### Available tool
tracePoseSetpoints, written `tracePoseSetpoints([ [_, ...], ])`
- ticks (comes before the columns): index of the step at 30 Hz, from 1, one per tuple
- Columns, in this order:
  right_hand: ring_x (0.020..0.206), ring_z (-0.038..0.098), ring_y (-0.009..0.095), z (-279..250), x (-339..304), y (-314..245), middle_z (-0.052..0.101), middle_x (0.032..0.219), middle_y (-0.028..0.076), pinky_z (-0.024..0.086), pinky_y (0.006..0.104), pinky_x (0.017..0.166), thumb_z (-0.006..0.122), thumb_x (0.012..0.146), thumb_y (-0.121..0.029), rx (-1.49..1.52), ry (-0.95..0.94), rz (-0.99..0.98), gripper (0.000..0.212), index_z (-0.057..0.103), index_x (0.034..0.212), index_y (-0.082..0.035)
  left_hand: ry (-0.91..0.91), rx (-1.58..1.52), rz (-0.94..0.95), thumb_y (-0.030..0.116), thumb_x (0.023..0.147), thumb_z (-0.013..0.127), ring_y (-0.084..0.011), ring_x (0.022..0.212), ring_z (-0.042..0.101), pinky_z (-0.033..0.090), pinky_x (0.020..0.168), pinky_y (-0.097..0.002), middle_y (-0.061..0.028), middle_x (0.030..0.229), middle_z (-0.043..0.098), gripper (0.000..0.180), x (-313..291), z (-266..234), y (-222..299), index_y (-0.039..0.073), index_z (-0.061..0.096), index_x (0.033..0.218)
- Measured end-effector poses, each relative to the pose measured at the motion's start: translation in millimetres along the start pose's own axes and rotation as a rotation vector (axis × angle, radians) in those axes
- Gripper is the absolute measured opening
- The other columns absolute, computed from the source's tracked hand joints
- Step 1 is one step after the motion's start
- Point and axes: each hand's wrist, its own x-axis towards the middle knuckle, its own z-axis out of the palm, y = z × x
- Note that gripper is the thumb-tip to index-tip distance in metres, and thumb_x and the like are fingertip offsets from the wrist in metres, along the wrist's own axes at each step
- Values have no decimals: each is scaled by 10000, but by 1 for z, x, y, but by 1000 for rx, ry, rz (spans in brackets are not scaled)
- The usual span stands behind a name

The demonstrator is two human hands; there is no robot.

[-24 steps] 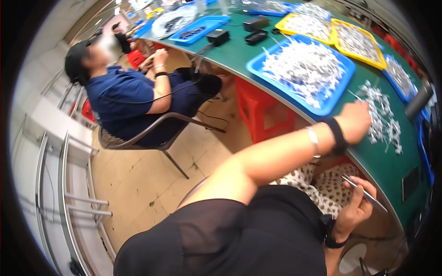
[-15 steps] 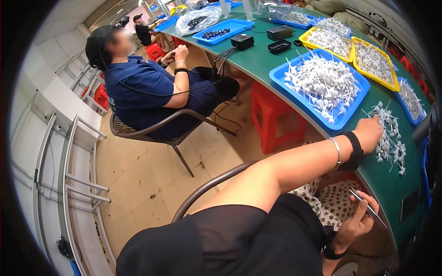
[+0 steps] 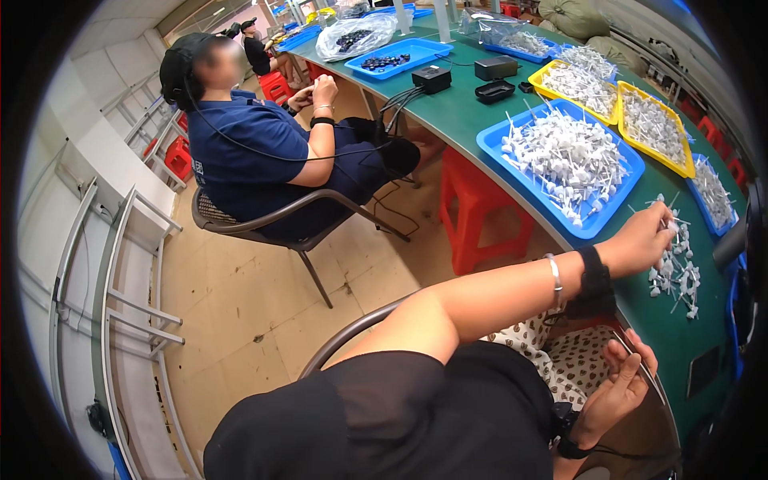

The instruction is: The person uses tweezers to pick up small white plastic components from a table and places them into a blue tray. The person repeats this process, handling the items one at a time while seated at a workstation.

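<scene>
My left hand (image 3: 640, 238) reaches across the table edge over a loose pile of small white stemmed pieces (image 3: 684, 276). Its fingers pinch at the near side of the pile, with a white piece showing at the fingertips. Lower down, close to my lap, my right hand (image 3: 614, 394) is closed around a thin flat strip (image 3: 632, 350) with a silvery edge, seen nearly edge-on. A blue tray (image 3: 586, 226) heaped with the same white pieces lies just beyond my left hand.
Yellow trays (image 3: 690, 170) and a further blue tray (image 3: 724, 228) of white pieces line the green table (image 3: 448, 108). A dark flat rectangle (image 3: 704, 373) lies near the right. A co-worker (image 3: 248, 152) sits at left. A red stool (image 3: 480, 216) stands partly under the table.
My left hand has drawn back slightly toward me and lifted, with a white piece now at its fingertips. The strip in my right hand has turned more edge-on. The whole view has shifted slightly.
</scene>
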Motion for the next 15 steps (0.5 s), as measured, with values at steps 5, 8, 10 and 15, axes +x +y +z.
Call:
tracePoseSetpoints([
  [5,972,678,201,0,5,-7,600,1258,209,583,320,851,534,1022,-75,101,23,114,205,528,1211,3,-62,-31,-81,131,1007,549,-113,597,631,504,553,-258,-42,816,603,155,-43,-12,16,1,516,1086],
  [8,959,682,202,-3,5,-10,620,1221,192,588,323,846,601,967,-12,154,-9,144,239,548,1200,-19,-63,-127,-218,130,1003,590,-101,714,652,525,628,-245,-44,915,645,204,-78,-31,23,-1,604,1159],
  [10,907,695,221,-1,5,-16,647,1150,184,600,334,803,640,957,-61,234,-37,178,264,548,1200,-13,-18,-143,-318,155,995,621,-86,753,658,533,664,-236,-44,943,662,229,-102,-43,35,3,634,1166],
  [15,864,705,246,-5,3,-16,667,1079,184,607,354,772,680,944,-128,457,-82,272,333,539,1212,11,45,-199,-484,163,979,654,-83,754,663,534,684,-226,-33,945,690,181,-142,-49,40,20,642,1088],
])
